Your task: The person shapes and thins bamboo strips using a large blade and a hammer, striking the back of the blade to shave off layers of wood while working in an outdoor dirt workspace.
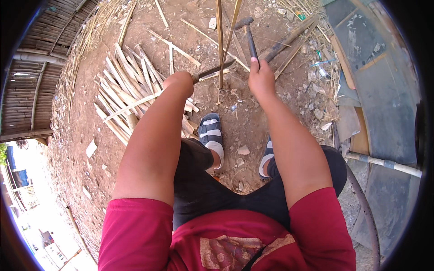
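My left hand (180,84) is closed round the handle of a long-bladed knife (212,71), its dark blade pointing right. The blade crosses an upright wooden strip (220,36) near where a second strip (232,25) leans away from it in a narrow V. Whether the blade sits inside the split I cannot tell. The foot of the upright strip meets the dirt ahead of my feet. On the right side, my right hand (261,80) grips a hammer (251,41) by its dark handle. The hammer's head is raised beyond the hand, apart from the knife.
A pile of split wooden strips (131,88) lies at the left. Loose sticks (176,49) and a thick pole (291,38) rest on the dirt farther off. Grey sheets (384,90) line the right side, and a slatted bamboo panel (27,92) stands at the left.
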Demonstrator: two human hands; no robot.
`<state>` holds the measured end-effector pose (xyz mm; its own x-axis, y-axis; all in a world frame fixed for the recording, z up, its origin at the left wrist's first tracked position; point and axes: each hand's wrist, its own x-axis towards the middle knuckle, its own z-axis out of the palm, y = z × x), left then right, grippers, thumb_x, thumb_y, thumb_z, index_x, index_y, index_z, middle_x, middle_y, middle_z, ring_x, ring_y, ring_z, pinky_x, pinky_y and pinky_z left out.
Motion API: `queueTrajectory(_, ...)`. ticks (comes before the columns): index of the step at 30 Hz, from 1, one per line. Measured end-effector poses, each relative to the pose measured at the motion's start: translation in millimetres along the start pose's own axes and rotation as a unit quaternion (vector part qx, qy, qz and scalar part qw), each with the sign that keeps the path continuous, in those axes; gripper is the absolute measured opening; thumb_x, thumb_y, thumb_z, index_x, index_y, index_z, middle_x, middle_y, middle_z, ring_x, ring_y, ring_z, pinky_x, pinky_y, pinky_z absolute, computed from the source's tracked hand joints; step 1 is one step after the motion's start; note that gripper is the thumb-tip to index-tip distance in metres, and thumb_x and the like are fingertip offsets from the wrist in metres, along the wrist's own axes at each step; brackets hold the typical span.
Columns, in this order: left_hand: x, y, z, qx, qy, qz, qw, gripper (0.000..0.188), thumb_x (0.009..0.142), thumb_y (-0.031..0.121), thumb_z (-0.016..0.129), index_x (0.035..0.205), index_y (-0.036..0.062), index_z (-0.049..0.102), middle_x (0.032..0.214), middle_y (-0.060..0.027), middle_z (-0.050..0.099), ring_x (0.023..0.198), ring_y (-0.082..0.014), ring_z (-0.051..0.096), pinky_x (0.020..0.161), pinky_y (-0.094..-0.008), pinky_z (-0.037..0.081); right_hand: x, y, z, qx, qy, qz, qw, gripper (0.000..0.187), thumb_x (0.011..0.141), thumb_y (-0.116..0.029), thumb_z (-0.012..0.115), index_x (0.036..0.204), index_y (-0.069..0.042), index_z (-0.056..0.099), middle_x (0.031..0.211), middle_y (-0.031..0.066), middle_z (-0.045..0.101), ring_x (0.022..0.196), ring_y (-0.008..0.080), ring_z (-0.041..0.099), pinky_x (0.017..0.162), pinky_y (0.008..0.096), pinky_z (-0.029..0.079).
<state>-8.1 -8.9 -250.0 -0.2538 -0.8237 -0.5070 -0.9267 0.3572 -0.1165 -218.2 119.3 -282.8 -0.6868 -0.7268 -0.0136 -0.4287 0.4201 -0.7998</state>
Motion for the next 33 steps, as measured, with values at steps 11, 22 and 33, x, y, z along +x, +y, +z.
queueTrajectory(11, 10, -10, 15, -0.021, -0.013, -0.004, 1.000, 0.029, 0.092, 0.016, 0.063, 0.118, 0.0094, 0.070, 0.116, -0.0147, 0.072, 0.110, -0.0328, 0.069, 0.091, -0.0431, 0.056, -8, 43, 23, -0.031, 0.004, 0.044, 0.999, 0.043, 0.103, -0.043, 0.050, 0.103, -0.002, 0.065, 0.093, 0.0276, 0.068, 0.090, 0.0482, 0.065, 0.080, 0.0545, 0.050)
queueTrajectory(22, 10, -1, 22, -0.022, -0.019, 0.001, 1.000, 0.031, 0.090, 0.012, 0.062, 0.119, 0.0108, 0.070, 0.116, -0.0141, 0.072, 0.110, -0.0332, 0.069, 0.091, -0.0435, 0.057, -3, 70, 27, -0.043, -0.051, 0.071, 0.995, 0.047, 0.102, -0.045, 0.049, 0.107, -0.002, 0.067, 0.102, 0.0258, 0.069, 0.099, 0.0465, 0.065, 0.086, 0.0514, 0.050)
queueTrajectory(33, 18, -6, 35, -0.023, -0.024, -0.003, 0.999, 0.029, 0.088, 0.011, 0.064, 0.115, 0.0098, 0.071, 0.113, -0.0149, 0.073, 0.106, -0.0329, 0.070, 0.088, -0.0436, 0.057, -18, 77, 37, -0.094, -0.128, 0.088, 0.983, 0.047, 0.103, -0.047, 0.046, 0.109, -0.005, 0.067, 0.103, 0.0238, 0.070, 0.100, 0.0445, 0.066, 0.088, 0.0514, 0.050)
